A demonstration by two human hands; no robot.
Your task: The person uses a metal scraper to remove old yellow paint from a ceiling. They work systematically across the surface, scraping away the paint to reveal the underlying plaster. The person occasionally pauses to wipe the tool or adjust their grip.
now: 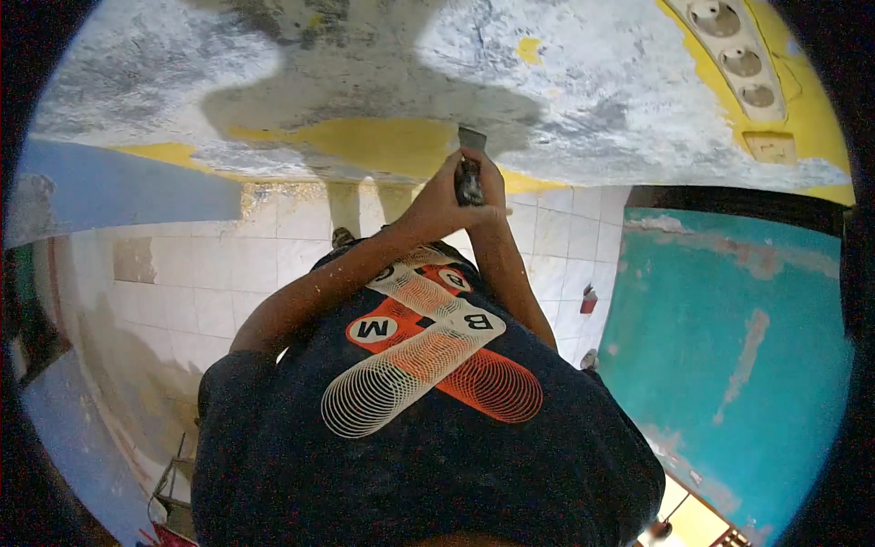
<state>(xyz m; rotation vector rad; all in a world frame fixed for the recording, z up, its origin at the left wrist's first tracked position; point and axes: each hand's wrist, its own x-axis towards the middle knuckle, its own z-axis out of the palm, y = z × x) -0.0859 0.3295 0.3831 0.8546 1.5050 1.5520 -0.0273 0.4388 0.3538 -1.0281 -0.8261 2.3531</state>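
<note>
A paint scraper (pixel 469 182) with a dark handle and a flat metal blade is between my two hands, its blade at the wall in front of me. My left hand (pixel 436 202) is closed on one side of the handle, and my right hand (pixel 493 182) is closed on the other side. The blade's edge meets the wall (pixel 602 82) beside a strip of yellow paint (pixel 383 141). Above that strip the surface is patchy white and grey. My shadow falls across it.
A socket panel (pixel 739 62) with several round outlets and a small cream wall plate (pixel 770 147) are at the upper right. A teal surface (pixel 729 319) stands right, a blue wall (pixel 137 187) left. White floor tiles (pixel 219 305) carry yellowish flakes (pixel 273 193) and a small red object (pixel 589 299).
</note>
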